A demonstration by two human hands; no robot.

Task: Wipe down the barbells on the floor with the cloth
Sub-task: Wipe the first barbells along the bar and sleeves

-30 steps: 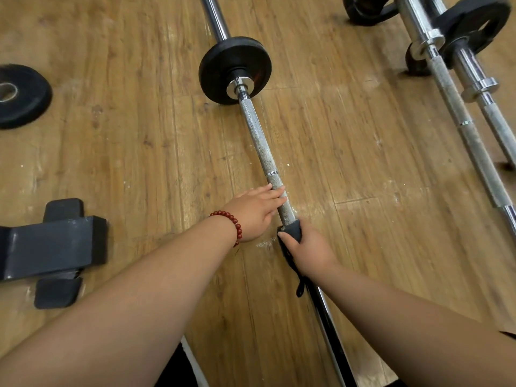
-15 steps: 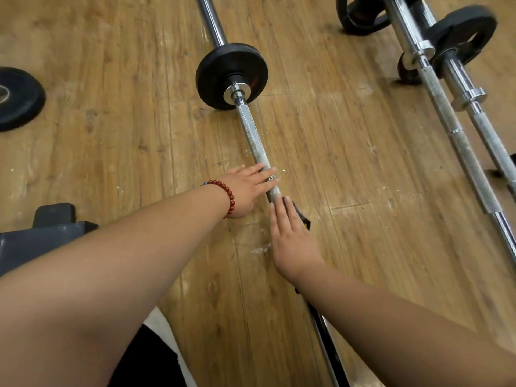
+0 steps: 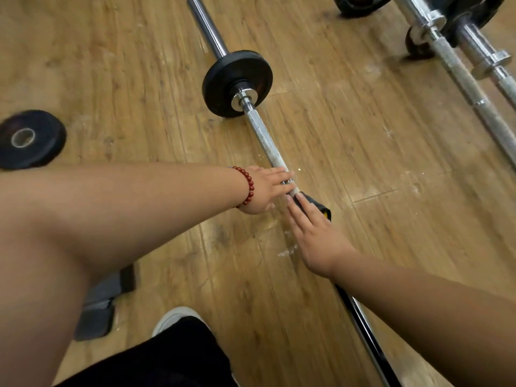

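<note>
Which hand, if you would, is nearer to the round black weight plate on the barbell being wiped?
Left. The left hand rests on the knurled steel bar, partway toward the round black weight plate; the right hand presses the black cloth farther down the bar.

Warm, even indoor light fills the wooden floor, leaving a pale sheen on its boards and only soft shadows. The chrome of the barbell glints. The loose plate on the floor's left side is motion-smeared, and my left forearm looms soft, stretched by the wide lens.
</note>
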